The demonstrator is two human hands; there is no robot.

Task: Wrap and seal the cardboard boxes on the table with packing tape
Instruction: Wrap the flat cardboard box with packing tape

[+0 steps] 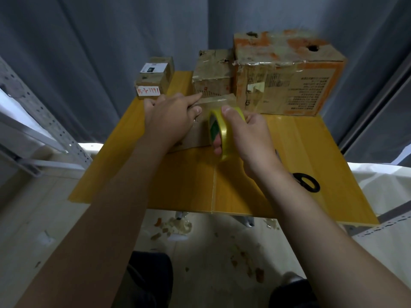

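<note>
scissors (pixel 306 184) on table edge | grey curtain (pixel 111 41) behind | scraps (pixel 175 225) on floor

**Occlusions around the near box**

Near box (pixel 200 132): mostly covered by left hand (pixel 171 121) and right hand (pixel 249 138); only part of its top and front face show. Tape roll (pixel 219 132) in front of it: right grip hides the far rim, core label unreadable. Can't tell if a tape strip is stuck to the box. Scissors (pixel 307 182), right of the box on the counter (pixel 184 181): blades behind the right forearm, one handle loop visible. Large box (pixel 287 85) behind it: printed text too small to read. Small box (pixel 153 80), left of it: red label scrawl illegible.
</note>
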